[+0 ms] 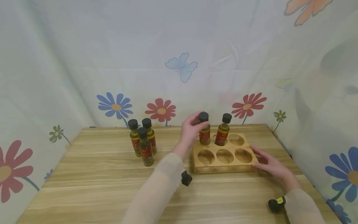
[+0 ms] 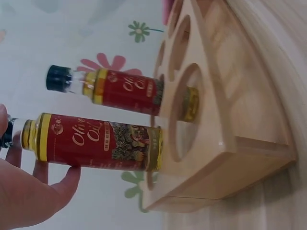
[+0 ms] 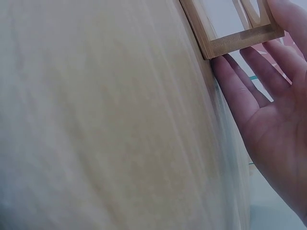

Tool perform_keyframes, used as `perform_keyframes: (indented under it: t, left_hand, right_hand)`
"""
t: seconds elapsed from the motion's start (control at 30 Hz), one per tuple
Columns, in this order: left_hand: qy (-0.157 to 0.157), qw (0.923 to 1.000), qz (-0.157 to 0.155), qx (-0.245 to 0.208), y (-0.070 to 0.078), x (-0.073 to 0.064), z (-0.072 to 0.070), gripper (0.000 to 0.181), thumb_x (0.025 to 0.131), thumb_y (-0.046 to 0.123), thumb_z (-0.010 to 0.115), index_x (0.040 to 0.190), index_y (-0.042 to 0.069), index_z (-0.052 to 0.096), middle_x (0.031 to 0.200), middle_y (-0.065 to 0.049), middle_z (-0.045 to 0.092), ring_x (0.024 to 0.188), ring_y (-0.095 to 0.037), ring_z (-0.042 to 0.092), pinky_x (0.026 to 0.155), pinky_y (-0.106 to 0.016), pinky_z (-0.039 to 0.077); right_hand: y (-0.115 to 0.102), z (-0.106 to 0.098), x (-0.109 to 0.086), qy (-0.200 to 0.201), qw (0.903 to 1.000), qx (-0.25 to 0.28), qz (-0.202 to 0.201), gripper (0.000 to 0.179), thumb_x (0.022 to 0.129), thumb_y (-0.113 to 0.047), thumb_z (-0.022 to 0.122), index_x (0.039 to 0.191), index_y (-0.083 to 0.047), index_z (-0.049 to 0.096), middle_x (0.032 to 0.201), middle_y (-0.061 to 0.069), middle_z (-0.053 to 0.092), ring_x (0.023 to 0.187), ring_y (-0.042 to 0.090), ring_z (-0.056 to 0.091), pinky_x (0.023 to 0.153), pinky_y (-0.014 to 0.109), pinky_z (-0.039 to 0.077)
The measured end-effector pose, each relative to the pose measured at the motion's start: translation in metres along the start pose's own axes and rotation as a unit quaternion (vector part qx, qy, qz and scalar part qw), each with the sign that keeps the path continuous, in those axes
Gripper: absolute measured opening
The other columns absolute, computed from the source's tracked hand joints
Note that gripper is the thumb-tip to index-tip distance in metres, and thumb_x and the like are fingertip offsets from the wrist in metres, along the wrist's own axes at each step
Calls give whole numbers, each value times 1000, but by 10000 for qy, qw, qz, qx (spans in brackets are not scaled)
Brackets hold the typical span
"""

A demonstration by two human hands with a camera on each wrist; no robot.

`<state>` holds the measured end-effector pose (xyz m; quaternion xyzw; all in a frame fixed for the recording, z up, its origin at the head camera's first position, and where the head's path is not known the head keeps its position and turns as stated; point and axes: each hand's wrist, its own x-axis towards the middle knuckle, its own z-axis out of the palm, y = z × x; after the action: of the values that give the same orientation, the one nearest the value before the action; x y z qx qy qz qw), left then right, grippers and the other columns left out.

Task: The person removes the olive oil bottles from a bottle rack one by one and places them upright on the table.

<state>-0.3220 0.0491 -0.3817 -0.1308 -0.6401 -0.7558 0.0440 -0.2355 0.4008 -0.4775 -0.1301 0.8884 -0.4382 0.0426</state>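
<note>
My left hand [image 1: 191, 129] grips an olive oil bottle [image 1: 205, 135] near its black cap. This bottle, with its red label [image 2: 96, 141], stands upright over the back left hole of a wooden rack [image 1: 226, 168]. Its base is level with the rack's top; whether it touches is unclear. Another olive oil bottle [image 1: 222, 134] sits in the back middle hole, tilted slightly. At the rack's right end, my right hand [image 1: 269, 165] rests with its fingers [image 3: 235, 91] extended against the end piece [image 3: 247, 40] and the thumb by the front corner.
Three similar bottles [image 1: 145, 151] stand grouped on the wooden table [image 1: 98, 186], left of the rack. The rack has two stepped rows of round holes. Behind the table hangs a flower-patterned cloth [image 1: 134, 77].
</note>
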Motion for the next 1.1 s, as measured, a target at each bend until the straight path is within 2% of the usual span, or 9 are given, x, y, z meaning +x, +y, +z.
perform_keyframes:
  t: [0.17, 0.23, 0.33, 0.5, 0.67, 0.9, 1.1]
  left_hand:
    - [-2, 9998, 173, -68, 18, -4, -3, 47, 83, 8, 80, 128, 14, 68, 114, -5, 70, 105, -21, 65, 94, -40, 51]
    - [-23, 9998, 202, -49, 25, -7, -4, 47, 82, 9, 81, 128, 15, 68, 114, -5, 70, 105, -22, 65, 95, -41, 50]
    - [-59, 9997, 218, 31, 34, -11, -7, 47, 83, 12, 81, 128, 18, 69, 114, -3, 70, 106, -21, 65, 95, -43, 50]
    - [-157, 9989, 335, 270, 47, -23, -13, 46, 84, 14, 80, 128, 21, 68, 118, 1, 68, 106, -21, 64, 93, -44, 50]
    - [-331, 9979, 427, 366, 53, -34, -20, 46, 85, 13, 80, 129, 20, 68, 119, 1, 68, 106, -22, 63, 93, -44, 50]
    - [-492, 9968, 280, 569, 54, -50, -34, 47, 85, 15, 80, 129, 24, 67, 117, 0, 69, 109, -23, 61, 92, -47, 50]
    - [-494, 9961, 99, 718, 55, -63, -47, 47, 86, 18, 79, 130, 27, 67, 117, 1, 69, 111, -23, 59, 91, -49, 50]
  right_hand:
    - [1, 0, 0, -26, 10000, 22, -65, 75, 96, -20, 68, 155, -2, 26, 157, 28, 24, 131, 53, 39, 96, 20, 41]
    - [2, 0, -1, -40, 10000, 69, -57, 75, 96, -19, 68, 155, -2, 26, 157, 28, 23, 131, 54, 39, 94, 18, 40]
    - [2, 0, -1, -68, 9999, 135, -53, 75, 96, -19, 67, 156, -2, 25, 157, 29, 22, 131, 55, 37, 92, 14, 40]
    - [1, 1, -1, -61, 9999, 114, -26, 76, 96, -19, 67, 156, -3, 24, 157, 29, 22, 131, 55, 38, 93, 16, 41]
    - [0, 1, -1, -51, 9999, 126, -65, 75, 96, -18, 67, 156, -2, 25, 157, 29, 22, 131, 54, 39, 92, 14, 39]
    - [0, 1, -1, -48, 9998, 148, -120, 74, 96, -16, 66, 156, -2, 25, 157, 29, 23, 131, 55, 38, 92, 13, 37]
    - [0, 1, -1, -2, 10000, -33, -31, 75, 96, -21, 67, 156, -3, 25, 156, 29, 24, 131, 54, 39, 94, 20, 41]
